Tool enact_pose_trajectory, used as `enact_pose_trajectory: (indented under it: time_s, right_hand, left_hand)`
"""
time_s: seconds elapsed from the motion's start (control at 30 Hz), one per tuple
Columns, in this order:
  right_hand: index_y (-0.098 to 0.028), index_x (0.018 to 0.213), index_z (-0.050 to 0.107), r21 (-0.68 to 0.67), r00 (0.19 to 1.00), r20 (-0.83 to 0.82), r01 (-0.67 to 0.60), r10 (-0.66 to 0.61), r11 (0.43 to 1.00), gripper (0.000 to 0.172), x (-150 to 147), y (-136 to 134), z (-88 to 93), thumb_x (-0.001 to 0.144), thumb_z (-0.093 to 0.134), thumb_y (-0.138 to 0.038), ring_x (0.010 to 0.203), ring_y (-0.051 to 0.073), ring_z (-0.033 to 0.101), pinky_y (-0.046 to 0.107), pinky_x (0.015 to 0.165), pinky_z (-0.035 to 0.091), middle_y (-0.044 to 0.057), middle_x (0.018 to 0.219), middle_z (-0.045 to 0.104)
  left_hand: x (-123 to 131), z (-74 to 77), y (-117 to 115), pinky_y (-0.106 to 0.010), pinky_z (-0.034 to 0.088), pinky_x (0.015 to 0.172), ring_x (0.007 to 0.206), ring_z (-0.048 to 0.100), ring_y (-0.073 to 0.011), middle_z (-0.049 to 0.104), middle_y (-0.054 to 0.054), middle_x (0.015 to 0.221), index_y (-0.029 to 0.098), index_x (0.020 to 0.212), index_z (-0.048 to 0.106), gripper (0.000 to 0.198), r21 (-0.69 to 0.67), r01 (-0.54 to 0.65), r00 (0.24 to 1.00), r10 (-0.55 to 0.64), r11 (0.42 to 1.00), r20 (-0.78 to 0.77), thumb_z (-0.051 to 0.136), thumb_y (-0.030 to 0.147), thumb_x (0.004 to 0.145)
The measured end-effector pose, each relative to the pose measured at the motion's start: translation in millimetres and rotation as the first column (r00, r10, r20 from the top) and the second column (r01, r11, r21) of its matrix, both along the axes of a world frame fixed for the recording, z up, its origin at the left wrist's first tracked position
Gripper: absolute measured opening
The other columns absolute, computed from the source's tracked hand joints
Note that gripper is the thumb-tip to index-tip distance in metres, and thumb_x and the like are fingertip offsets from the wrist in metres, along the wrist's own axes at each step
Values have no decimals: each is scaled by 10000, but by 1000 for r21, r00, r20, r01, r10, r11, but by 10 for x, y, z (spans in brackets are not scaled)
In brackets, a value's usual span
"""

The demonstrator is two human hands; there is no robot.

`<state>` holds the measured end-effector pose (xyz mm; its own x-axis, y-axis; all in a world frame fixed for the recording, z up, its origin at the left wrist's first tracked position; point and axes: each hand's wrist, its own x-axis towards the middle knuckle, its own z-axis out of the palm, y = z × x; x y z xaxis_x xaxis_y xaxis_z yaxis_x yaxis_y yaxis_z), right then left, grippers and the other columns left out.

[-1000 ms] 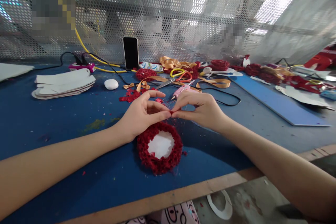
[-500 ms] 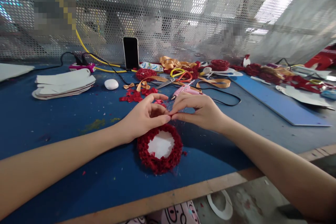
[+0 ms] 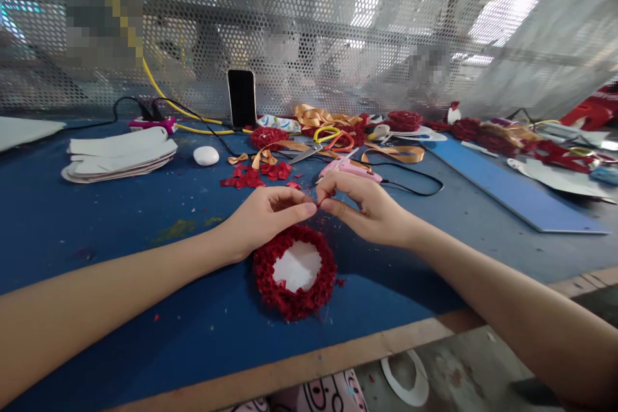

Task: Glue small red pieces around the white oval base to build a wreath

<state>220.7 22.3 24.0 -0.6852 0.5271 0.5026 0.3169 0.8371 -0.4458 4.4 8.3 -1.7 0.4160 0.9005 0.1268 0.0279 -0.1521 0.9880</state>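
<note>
My left hand (image 3: pixel 268 215) and my right hand (image 3: pixel 362 206) meet fingertip to fingertip above the table. Each is closed in a pinch, and a tiny bit of red ribbon (image 3: pixel 318 204) shows between them, mostly covered by the fingers. Just below lies a round piece edged with ruffled dark red ribbon (image 3: pixel 295 306), its white centre (image 3: pixel 297 265) bare. My left wrist is close to its upper left rim. Beyond the fingers are loose red ribbon pieces (image 3: pixel 246 176) and a pink glue gun (image 3: pixel 350 169).
Scissors (image 3: pixel 309 150) and gold ribbon (image 3: pixel 316 116) lie farther back. A phone (image 3: pixel 241 98) leans upright against the perforated screen. White cut-outs (image 3: pixel 120 158) are stacked at left, beside a white mouse-shaped object (image 3: pixel 206 155). A blue board (image 3: pixel 512 187) lies right. The wooden table edge (image 3: pixel 299 367) runs in front.
The fingertips of both hands have drawn slightly apart, and the left fingers have curled lower. The right fingers are more bent. The ruffled round piece stays in place.
</note>
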Motion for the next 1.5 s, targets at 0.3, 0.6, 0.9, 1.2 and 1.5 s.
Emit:
enact_pose_trajectory:
  time_s: [0.3,0.6,0.9,1.2,1.5]
  right_hand:
    - [-183,1029,667,-24,994,-95,51,-53,998,198,-11,14,-39,892,688,-323,814,151,610,292,756,517,50,912,681]
    - [-182,1042,706,-69,967,-112,223,-230,972,238,15,30,11,957,574,-362,842,162,636,299,774,501,61,960,720]
    - [-166,861,738,-260,854,-214,418,-474,871,418,13,81,17,989,474,-464,732,146,597,286,696,445,43,766,672]
    - [-167,860,749,-299,847,-208,420,-488,857,451,26,103,-10,990,462,-490,687,141,565,287,650,411,28,682,618]
    - [-157,807,746,-267,840,-208,444,-501,855,476,32,109,-14,993,456,-486,656,129,558,282,642,401,21,649,613]
  left_hand:
    - [-3,-7,5,-296,515,760,742,647,-159,732,-19,792,174,792,755,228,-37,-56,996,59,998,71,839,362,694]
    - [-3,-49,39,-270,479,796,775,617,-129,703,-1,822,184,816,723,213,-53,-74,989,80,996,124,796,377,763]
    - [-3,-58,44,-275,443,794,792,601,-141,728,-21,838,181,820,724,212,53,-82,996,80,995,33,680,382,871]
    - [-12,-46,38,-258,452,800,786,613,-129,724,-3,794,179,780,714,167,43,-105,992,102,993,75,692,325,859]
    - [6,-59,50,-281,491,802,758,632,-137,731,-18,797,170,775,746,224,-54,-131,977,138,990,165,856,344,687]
